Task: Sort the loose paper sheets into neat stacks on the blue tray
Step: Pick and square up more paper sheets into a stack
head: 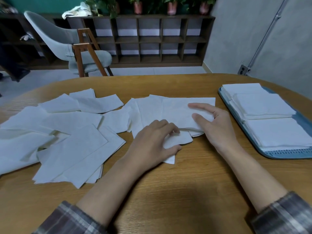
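Paper sheets [177, 108] under hands: left hand [152, 142] pinches one, right hand [214, 125] presses flat-fingered.

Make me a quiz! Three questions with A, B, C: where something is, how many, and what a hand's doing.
1. Where is the blue plastic tray? A) right end of the wooden table B) on the chair C) on the floor
2. How many white paper stacks lie on it? A) one B) three C) six
3. The left hand is: A) waving B) holding a cup C) pinching a white paper sheet
Answers: A, it sits at the table's right edge; B, three piles show; C, it curls round the sheet.
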Action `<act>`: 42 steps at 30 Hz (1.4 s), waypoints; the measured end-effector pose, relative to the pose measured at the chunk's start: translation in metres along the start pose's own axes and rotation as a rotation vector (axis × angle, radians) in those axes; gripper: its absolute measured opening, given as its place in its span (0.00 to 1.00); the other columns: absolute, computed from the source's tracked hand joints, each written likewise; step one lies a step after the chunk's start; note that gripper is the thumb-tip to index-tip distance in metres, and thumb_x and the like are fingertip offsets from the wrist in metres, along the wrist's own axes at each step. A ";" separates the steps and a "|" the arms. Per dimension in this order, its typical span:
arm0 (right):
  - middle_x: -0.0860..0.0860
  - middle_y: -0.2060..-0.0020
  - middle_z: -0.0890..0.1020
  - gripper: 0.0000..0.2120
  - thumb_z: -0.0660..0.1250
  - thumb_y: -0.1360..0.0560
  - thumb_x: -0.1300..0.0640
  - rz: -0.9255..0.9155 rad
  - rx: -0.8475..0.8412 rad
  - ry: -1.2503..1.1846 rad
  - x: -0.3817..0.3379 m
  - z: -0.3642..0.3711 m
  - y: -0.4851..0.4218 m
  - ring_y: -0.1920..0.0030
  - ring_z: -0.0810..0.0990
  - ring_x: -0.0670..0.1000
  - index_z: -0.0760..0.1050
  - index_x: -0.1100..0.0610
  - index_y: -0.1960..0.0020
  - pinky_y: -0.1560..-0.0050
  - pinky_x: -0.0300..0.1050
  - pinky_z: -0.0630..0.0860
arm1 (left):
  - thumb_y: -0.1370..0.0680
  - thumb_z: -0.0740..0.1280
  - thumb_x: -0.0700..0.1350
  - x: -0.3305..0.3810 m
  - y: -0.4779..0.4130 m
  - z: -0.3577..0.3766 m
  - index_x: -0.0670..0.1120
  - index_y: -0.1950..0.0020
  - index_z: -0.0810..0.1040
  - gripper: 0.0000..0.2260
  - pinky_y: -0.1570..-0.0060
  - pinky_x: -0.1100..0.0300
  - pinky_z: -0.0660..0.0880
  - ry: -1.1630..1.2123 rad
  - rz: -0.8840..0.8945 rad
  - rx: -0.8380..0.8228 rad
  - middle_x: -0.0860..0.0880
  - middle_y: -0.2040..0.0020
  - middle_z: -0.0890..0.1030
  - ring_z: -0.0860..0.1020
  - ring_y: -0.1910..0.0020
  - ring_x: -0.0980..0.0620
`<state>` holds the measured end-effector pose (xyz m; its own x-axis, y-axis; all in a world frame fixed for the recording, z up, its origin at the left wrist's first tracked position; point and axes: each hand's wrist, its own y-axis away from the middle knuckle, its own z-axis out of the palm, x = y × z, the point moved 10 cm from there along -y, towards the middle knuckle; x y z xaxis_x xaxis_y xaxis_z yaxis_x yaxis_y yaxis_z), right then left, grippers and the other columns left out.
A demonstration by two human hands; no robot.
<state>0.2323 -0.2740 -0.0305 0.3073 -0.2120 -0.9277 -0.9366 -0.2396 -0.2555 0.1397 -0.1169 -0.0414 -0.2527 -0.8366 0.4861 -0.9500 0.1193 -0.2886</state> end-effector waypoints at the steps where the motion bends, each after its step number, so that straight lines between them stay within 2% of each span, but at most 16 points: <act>1: 0.32 0.44 0.85 0.15 0.70 0.19 0.64 0.010 -0.003 -0.022 0.001 0.000 0.000 0.39 0.79 0.33 0.86 0.46 0.41 0.37 0.29 0.72 | 0.22 0.74 0.56 0.000 -0.001 0.000 0.55 0.41 0.80 0.12 0.48 0.50 0.76 -0.016 0.005 0.020 0.59 0.46 0.78 0.74 0.43 0.57; 4: 0.36 0.41 0.85 0.15 0.70 0.19 0.63 0.052 -0.011 -0.097 0.008 0.001 -0.002 0.36 0.79 0.37 0.86 0.45 0.41 0.29 0.44 0.73 | 0.21 0.72 0.55 -0.002 -0.001 0.000 0.54 0.47 0.83 0.07 0.53 0.54 0.76 0.000 -0.014 0.073 0.58 0.50 0.79 0.75 0.47 0.58; 7: 0.38 0.39 0.85 0.17 0.70 0.20 0.64 0.065 -0.037 -0.133 0.010 0.004 -0.002 0.33 0.79 0.39 0.86 0.45 0.40 0.26 0.51 0.72 | 0.19 0.72 0.55 -0.010 -0.002 -0.003 0.54 0.52 0.86 0.06 0.55 0.59 0.73 0.124 -0.068 0.115 0.58 0.54 0.81 0.76 0.51 0.58; 13: 0.37 0.38 0.84 0.20 0.67 0.19 0.67 0.068 -0.062 -0.137 0.012 0.007 -0.002 0.31 0.77 0.37 0.85 0.45 0.38 0.23 0.52 0.69 | 0.18 0.71 0.48 -0.007 -0.002 -0.014 0.50 0.49 0.85 0.04 0.54 0.68 0.70 0.209 -0.021 0.152 0.58 0.55 0.83 0.79 0.53 0.59; 18: 0.37 0.38 0.84 0.21 0.66 0.19 0.68 0.057 -0.102 -0.106 0.011 0.010 -0.001 0.31 0.77 0.37 0.85 0.45 0.38 0.22 0.53 0.69 | 0.15 0.67 0.46 0.014 0.004 -0.033 0.48 0.44 0.81 0.05 0.47 0.60 0.71 0.147 0.152 0.267 0.62 0.51 0.80 0.77 0.50 0.62; 22: 0.37 0.39 0.85 0.21 0.66 0.19 0.67 0.069 -0.127 -0.080 0.010 0.012 0.000 0.32 0.78 0.41 0.86 0.43 0.40 0.24 0.56 0.71 | 0.15 0.65 0.49 0.014 0.009 -0.045 0.50 0.42 0.80 0.06 0.53 0.72 0.66 0.219 0.116 0.349 0.70 0.56 0.76 0.75 0.54 0.66; 24: 0.40 0.40 0.86 0.17 0.68 0.19 0.63 0.057 -0.128 -0.112 0.006 0.013 0.000 0.33 0.80 0.44 0.87 0.43 0.42 0.25 0.60 0.71 | 0.14 0.64 0.50 0.010 0.008 -0.049 0.51 0.42 0.78 0.06 0.56 0.71 0.67 0.291 0.075 0.354 0.70 0.58 0.77 0.77 0.58 0.59; 26: 0.45 0.41 0.87 0.10 0.69 0.19 0.52 0.041 -0.145 -0.221 0.001 0.015 0.001 0.34 0.81 0.50 0.88 0.45 0.45 0.25 0.64 0.70 | 0.14 0.64 0.49 0.008 0.007 -0.053 0.49 0.43 0.79 0.06 0.60 0.71 0.67 0.348 0.044 0.372 0.65 0.59 0.78 0.77 0.61 0.57; 29: 0.49 0.44 0.88 0.18 0.71 0.24 0.37 -0.013 -0.209 -0.245 -0.009 0.022 0.008 0.38 0.84 0.52 0.88 0.49 0.47 0.32 0.55 0.74 | 0.15 0.66 0.47 0.002 0.005 -0.055 0.50 0.43 0.79 0.04 0.64 0.70 0.66 0.431 -0.016 0.390 0.61 0.60 0.79 0.75 0.65 0.56; 30: 0.47 0.46 0.88 0.18 0.73 0.25 0.37 -0.034 -0.219 -0.207 -0.011 0.024 0.010 0.41 0.85 0.50 0.88 0.51 0.48 0.36 0.50 0.75 | 0.15 0.66 0.48 0.000 0.005 -0.054 0.51 0.43 0.79 0.04 0.64 0.69 0.66 0.453 -0.032 0.387 0.59 0.60 0.79 0.74 0.66 0.55; 33: 0.43 0.55 0.88 0.06 0.77 0.25 0.50 -0.068 -0.209 -0.168 -0.014 0.024 0.010 0.51 0.85 0.43 0.86 0.52 0.54 0.49 0.36 0.75 | 0.16 0.68 0.49 -0.003 0.006 -0.053 0.56 0.36 0.76 0.09 0.66 0.68 0.67 0.503 -0.096 0.367 0.53 0.66 0.76 0.73 0.69 0.56; 36: 0.48 0.52 0.88 0.10 0.80 0.26 0.48 -0.012 -0.092 -0.217 -0.005 0.011 0.005 0.48 0.86 0.50 0.86 0.55 0.53 0.44 0.45 0.79 | 0.20 0.73 0.49 -0.003 0.002 -0.034 0.60 0.30 0.69 0.21 0.58 0.66 0.77 0.722 -0.168 0.181 0.56 0.59 0.85 0.84 0.59 0.59; 37: 0.50 0.50 0.88 0.11 0.81 0.27 0.47 0.018 -0.041 -0.256 -0.001 0.006 0.003 0.45 0.86 0.53 0.87 0.54 0.52 0.40 0.51 0.79 | 0.21 0.76 0.48 -0.003 0.002 -0.028 0.62 0.29 0.67 0.26 0.54 0.60 0.81 0.756 -0.181 0.125 0.54 0.54 0.87 0.86 0.55 0.55; 39: 0.51 0.51 0.89 0.06 0.80 0.26 0.50 0.089 0.042 -0.366 0.007 -0.003 -0.001 0.46 0.86 0.54 0.88 0.51 0.54 0.38 0.56 0.78 | 0.22 0.77 0.46 -0.006 0.000 -0.024 0.65 0.29 0.66 0.30 0.53 0.48 0.83 0.744 -0.192 0.090 0.44 0.53 0.85 0.84 0.56 0.43; 40: 0.51 0.52 0.89 0.02 0.78 0.25 0.53 0.120 0.057 -0.415 0.009 -0.004 -0.001 0.49 0.86 0.53 0.88 0.51 0.55 0.39 0.56 0.78 | 0.22 0.77 0.45 -0.010 -0.001 -0.027 0.65 0.29 0.67 0.29 0.57 0.50 0.81 0.741 -0.206 0.114 0.43 0.56 0.84 0.83 0.59 0.42; 42: 0.53 0.54 0.88 0.03 0.75 0.22 0.58 0.164 0.072 -0.464 0.013 -0.006 -0.001 0.52 0.86 0.52 0.86 0.54 0.55 0.44 0.54 0.78 | 0.23 0.78 0.45 -0.022 0.001 -0.038 0.62 0.29 0.69 0.28 0.61 0.58 0.78 0.757 -0.253 0.209 0.51 0.59 0.83 0.83 0.63 0.51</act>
<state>0.2385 -0.2817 -0.0408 0.0629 0.2060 -0.9765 -0.9806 -0.1692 -0.0989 0.1377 -0.0785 -0.0212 -0.1616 -0.2286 0.9600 -0.9599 -0.1894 -0.2067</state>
